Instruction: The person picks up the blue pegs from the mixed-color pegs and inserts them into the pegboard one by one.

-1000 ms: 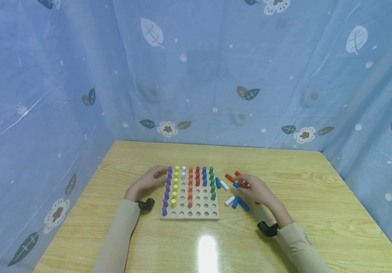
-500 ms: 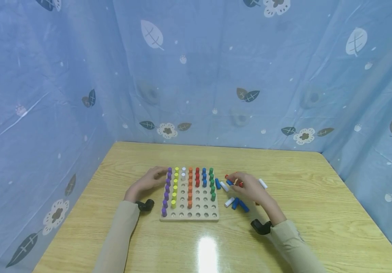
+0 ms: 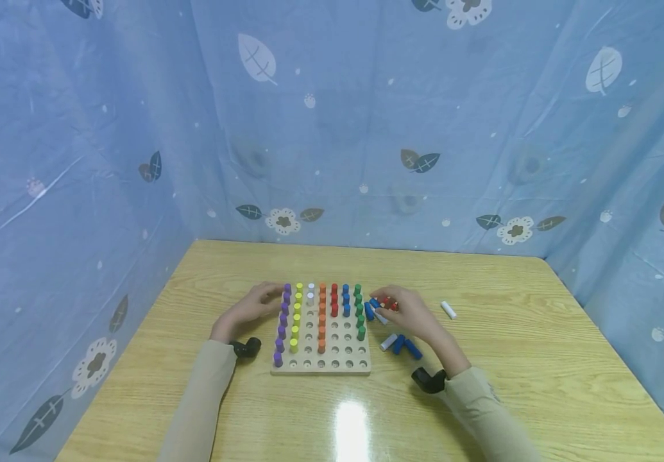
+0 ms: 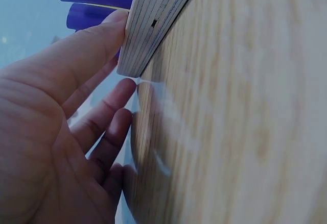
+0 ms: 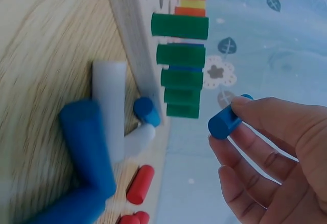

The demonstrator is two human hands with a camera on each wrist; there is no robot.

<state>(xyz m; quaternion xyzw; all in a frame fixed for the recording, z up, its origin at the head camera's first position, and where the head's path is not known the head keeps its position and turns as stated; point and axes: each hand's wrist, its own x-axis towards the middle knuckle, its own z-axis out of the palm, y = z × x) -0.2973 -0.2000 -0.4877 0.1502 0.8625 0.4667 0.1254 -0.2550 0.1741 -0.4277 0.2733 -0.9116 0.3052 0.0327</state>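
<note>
Left hand: the left hand lies on the table with relaxed fingers against the left edge of the peg board; the left wrist view shows the fingertips pressed to the board's layered edge. It grips nothing.
Purple column: the purple pegs stand just beside the left hand's fingertips, filling the board's leftmost column.
Board fill: to the right of purple stand yellow pegs, white pegs, orange pegs, red pegs, blue pegs and green pegs. The white, red and blue columns show open holes in their near rows.
Right hand: the right hand hovers just right of the board, thumb and fingers pinched on one blue peg, held clear of the table.
Loose pegs: more blue, white and red pegs lie on the table under and beside the right hand; one white peg lies well apart, further right.
Step in hand: judged as carrying a picked peg toward the board, left hand steadying it.
Next move calls for: turning the peg upright over an open hole in the blue column, the second from the board's right edge, then lowering it straight without knocking the green column between hand and hole.
</note>
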